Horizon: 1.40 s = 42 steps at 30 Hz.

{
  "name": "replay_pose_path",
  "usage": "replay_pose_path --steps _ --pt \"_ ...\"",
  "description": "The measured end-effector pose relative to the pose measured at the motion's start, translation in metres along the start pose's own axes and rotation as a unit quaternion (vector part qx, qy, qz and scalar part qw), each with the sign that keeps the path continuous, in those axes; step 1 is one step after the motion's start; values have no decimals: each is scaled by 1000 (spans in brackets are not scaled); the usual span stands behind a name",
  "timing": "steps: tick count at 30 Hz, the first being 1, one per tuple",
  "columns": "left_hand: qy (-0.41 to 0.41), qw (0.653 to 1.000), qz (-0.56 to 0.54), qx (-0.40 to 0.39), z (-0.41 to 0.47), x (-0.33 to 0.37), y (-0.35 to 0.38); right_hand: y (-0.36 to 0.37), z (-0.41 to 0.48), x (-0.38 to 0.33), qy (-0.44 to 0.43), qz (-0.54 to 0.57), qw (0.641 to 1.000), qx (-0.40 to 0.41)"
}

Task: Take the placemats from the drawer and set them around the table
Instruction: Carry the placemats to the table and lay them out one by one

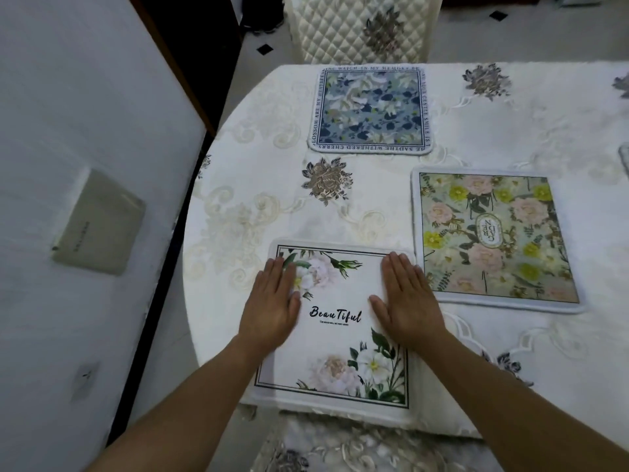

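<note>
Both hands flat, fingers extended, palms down on the white placemat (335, 321): left hand (272, 301) on its left half, right hand (406, 301) on its right half. Nothing gripped, just pressing.

Risks, near first:
- The white mat's near edge sits right at the bench (238, 185) rim and looks to overhang it slightly. Any pull toward the body and it likely slides off; the tablecloth looks slick enough to let it.
- Pressing and dragging could bunch the tablecloth and carry the neighbouring mats with it.
- The white mat's right edge is just beside the green floral placemat (493, 238), with only a narrow strip of cloth between. A push to the right would probably ride one mat over the other.
- The green mat sits further inboard than the other two, so it reads as parked, not placed at a seat. That's my guess.

Room:
- Left: open cloth out to the curved rim, then a dark gap and a white wall (85, 114) close by. Little elbow room on that side.
- Forward: clear cloth between the white mat and the blue floral placemat (371, 110).
- Far: the blue mat lies at the far rim, in front of the quilted chair (357, 25), near the edge as well.
- Right and far right: wide open cloth, the best room for the remaining placements. Something grey is cut off at the right frame edge; can't identify it.
</note>
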<state>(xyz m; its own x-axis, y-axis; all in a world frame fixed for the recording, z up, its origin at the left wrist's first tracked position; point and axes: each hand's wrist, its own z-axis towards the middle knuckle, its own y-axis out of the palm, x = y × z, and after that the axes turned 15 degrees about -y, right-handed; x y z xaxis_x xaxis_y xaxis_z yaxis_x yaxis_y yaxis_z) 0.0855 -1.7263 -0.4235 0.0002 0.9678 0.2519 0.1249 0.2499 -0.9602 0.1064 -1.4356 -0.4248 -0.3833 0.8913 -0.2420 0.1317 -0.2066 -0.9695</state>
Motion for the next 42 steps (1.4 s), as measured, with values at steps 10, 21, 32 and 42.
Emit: replay_pose_path --steps 10,21,32,42 --pt "19 995 26 -93 -82 36 -3 -2 -40 -95 -82 21 995 -59" --pt "14 998 1 -56 -90 8 2 8 -75 -63 -98 46 993 -38" --pt "-22 996 45 -79 -93 4 -13 -29 -117 -6 -10 4 994 -110" --pt "-77 976 156 -132 -69 43 -13 -78 -124 23 40 42 993 -105"
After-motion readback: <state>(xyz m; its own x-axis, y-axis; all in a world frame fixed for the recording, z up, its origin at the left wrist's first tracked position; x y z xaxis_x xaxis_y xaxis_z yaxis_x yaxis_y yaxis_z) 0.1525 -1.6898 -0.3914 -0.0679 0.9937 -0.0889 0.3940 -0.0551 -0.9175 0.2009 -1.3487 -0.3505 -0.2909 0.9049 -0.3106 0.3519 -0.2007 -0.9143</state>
